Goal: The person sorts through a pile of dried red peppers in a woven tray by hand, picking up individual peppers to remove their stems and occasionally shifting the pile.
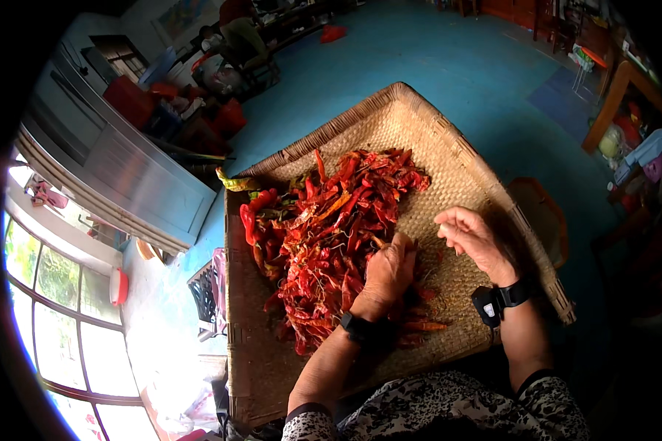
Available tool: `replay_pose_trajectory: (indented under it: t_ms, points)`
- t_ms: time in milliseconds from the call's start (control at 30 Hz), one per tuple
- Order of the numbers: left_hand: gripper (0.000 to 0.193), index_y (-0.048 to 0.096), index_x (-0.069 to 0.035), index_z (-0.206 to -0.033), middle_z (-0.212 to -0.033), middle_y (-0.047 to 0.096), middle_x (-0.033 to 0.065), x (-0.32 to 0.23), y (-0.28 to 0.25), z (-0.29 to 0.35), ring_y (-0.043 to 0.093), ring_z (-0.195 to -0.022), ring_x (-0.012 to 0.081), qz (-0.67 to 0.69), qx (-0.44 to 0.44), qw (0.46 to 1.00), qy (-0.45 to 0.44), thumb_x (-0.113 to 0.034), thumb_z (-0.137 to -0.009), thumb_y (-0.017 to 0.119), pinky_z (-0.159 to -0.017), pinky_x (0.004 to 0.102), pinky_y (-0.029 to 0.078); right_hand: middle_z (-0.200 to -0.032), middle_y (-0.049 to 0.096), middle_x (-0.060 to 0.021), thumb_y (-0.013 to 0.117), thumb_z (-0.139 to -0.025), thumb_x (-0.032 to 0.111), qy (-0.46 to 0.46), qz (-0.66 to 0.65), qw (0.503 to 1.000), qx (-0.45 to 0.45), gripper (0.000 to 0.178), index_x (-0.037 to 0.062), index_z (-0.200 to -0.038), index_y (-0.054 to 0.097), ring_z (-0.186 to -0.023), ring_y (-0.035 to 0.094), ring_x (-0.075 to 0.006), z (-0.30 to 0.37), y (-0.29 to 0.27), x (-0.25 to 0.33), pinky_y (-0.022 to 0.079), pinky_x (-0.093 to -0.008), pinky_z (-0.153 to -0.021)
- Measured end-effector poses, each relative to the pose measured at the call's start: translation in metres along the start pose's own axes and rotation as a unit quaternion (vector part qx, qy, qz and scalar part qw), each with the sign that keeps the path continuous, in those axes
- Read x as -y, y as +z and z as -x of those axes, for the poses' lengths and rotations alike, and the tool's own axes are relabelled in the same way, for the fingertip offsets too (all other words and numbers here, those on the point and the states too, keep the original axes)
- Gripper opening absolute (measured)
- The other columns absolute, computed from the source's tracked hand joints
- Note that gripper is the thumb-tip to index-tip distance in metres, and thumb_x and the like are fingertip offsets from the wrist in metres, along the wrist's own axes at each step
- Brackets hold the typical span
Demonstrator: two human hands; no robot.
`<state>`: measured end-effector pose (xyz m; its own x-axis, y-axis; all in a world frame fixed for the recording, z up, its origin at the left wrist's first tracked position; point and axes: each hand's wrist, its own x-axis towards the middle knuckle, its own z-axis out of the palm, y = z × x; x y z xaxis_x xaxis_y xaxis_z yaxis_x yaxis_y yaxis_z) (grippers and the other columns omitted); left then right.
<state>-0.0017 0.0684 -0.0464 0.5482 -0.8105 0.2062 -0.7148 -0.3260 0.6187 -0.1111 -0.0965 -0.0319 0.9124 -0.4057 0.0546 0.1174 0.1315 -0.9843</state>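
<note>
Dried red chili peppers (331, 235) lie heaped in a large woven bamboo tray (426, 140), with a few orange and yellowish ones among them. At the right side of the heap, my left hand (390, 270) is closed low against the peppers; its fingertips are partly hidden, so what it holds cannot be made out. My right hand (477, 239) hovers over the bare weave on the right, apart from the heap. Its fingers are loosely bent and somewhat apart, with nothing visible in them. A yellow-green pepper (237, 181) rests at the tray's left rim.
A white door (140, 162) and a bright paned window (66, 309) are on the left. Beyond the tray stretches a blue floor (390, 44). A round container (541, 217) stands right of the tray. A person (241, 33) is at the far left; wooden furniture (616, 103) stands right.
</note>
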Motion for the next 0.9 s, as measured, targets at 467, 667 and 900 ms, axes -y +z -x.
replay_pose_trajectory:
  t_ms: [467,667,900]
  points:
    - [0.018,0.054,-0.003,-0.098,-0.082,0.066,0.0158,-0.016,-0.011,0.002,0.066,-0.079,0.0318,0.144,0.009,0.990,0.004,-0.012,-0.085,0.061,-0.069,0.0375,0.051,-0.075,0.062,-0.0056,0.062,-0.086,0.013,-0.027,0.223,0.973,0.049,0.016,-0.0015,-0.091,0.058,-0.068,0.056,-0.0111,0.002,0.012,-0.012,0.047,-0.0278,-0.063]
    - [0.022,0.055,-0.003,-0.103,-0.092,0.064,0.0164,-0.005,-0.006,0.005,0.065,-0.082,0.0291,0.080,-0.034,0.995,0.053,-0.010,-0.083,0.062,-0.070,0.0366,0.051,-0.071,0.059,-0.0009,0.058,-0.090,0.018,-0.072,-0.010,0.993,-0.096,0.011,0.0072,-0.087,0.057,-0.053,0.049,-0.0051,-0.002,-0.013,-0.001,0.042,-0.0211,-0.043]
    - [0.026,0.056,-0.004,-0.107,-0.096,0.061,0.0152,0.003,-0.006,0.012,0.062,-0.085,0.0346,0.039,0.026,0.997,0.060,-0.009,-0.082,0.061,-0.071,0.0389,0.051,-0.077,0.056,0.0016,0.058,-0.092,0.029,-0.159,-0.487,0.851,-0.118,0.022,0.0078,-0.094,0.060,-0.064,0.050,-0.0079,-0.003,-0.061,0.010,0.040,-0.0211,-0.053]
